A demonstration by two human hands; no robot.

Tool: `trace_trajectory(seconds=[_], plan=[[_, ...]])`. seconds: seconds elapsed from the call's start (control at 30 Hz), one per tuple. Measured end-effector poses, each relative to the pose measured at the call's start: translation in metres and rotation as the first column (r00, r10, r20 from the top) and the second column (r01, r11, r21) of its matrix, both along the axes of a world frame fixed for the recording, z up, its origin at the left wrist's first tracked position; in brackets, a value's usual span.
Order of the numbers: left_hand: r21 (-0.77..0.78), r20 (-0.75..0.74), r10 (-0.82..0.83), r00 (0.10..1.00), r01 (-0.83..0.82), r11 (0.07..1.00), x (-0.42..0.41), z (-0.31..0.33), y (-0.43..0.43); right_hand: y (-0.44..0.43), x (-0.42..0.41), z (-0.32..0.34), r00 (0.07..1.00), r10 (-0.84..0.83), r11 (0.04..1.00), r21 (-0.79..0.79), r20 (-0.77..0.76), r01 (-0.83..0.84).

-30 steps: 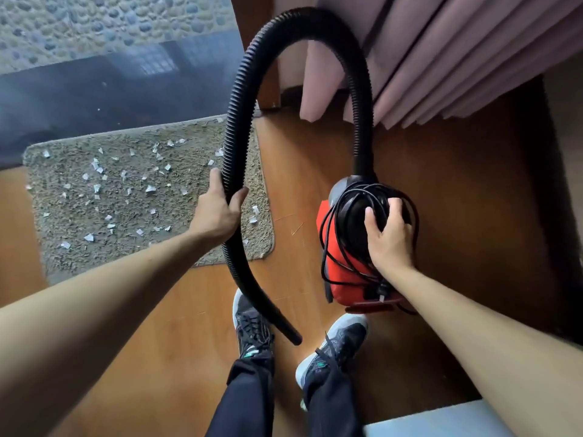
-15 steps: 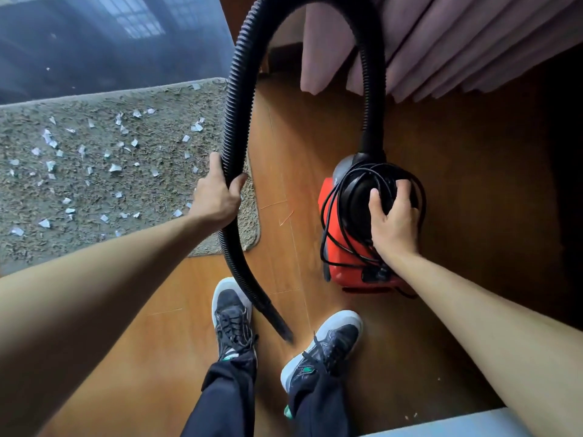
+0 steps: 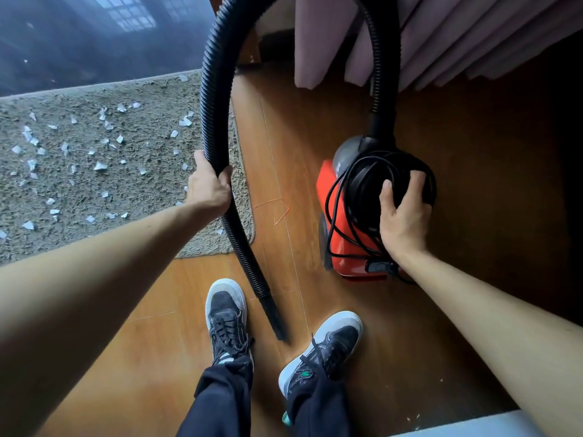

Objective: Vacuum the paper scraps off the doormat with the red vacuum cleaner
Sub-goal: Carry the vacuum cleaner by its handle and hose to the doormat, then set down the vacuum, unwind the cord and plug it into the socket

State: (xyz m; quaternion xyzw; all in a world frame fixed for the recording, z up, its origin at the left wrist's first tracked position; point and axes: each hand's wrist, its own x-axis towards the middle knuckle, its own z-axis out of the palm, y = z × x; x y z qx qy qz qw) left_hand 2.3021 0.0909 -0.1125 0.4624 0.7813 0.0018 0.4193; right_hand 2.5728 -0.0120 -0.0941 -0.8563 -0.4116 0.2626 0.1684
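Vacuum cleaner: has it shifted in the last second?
No clear shift: the vacuum cleaner stays just right of the doormat, below the curtain; only the view changed.

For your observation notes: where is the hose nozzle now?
Head view, lower centre: the nozzle points at the floor between the left shoe and right shoe, off the doormat.

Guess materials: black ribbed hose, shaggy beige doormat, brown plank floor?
Black ribbed hose: likely flexible plastic, semi-gloss; corrugated rings catch highlights. Shaggy beige doormat: textile pile, matte; tufted fibres show. Brown plank floor: wood or laminate, satin; seams, grain, soft sheen.
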Motion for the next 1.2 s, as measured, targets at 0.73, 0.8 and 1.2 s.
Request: trace_trajectory(seconds=[0.73, 0.8, 1.2], plan=[[0.08, -0.127, -0.375, 0.918, 0.387, 0.919, 0.003, 0.156, 0.037, 0.056, 0.017, 0.155, 0.889, 0.457, 0.795, -0.455, 0.013, -0.402], [0.062, -0.184, -0.486, 0.854, 0.504, 0.862, 0.013, 0.196, 0.049, 0.072, 0.022, 0.193, 0.867, 0.496, 0.79, -0.441, 0.054, -0.425], [0.258, -0.431, -0.654, 0.622, 0.779, 0.572, 0.07, 0.448, 0.118, 0.136, 0.045, 0.443, 0.753, 0.544, 0.839, -0.255, 0.371, -0.48]])
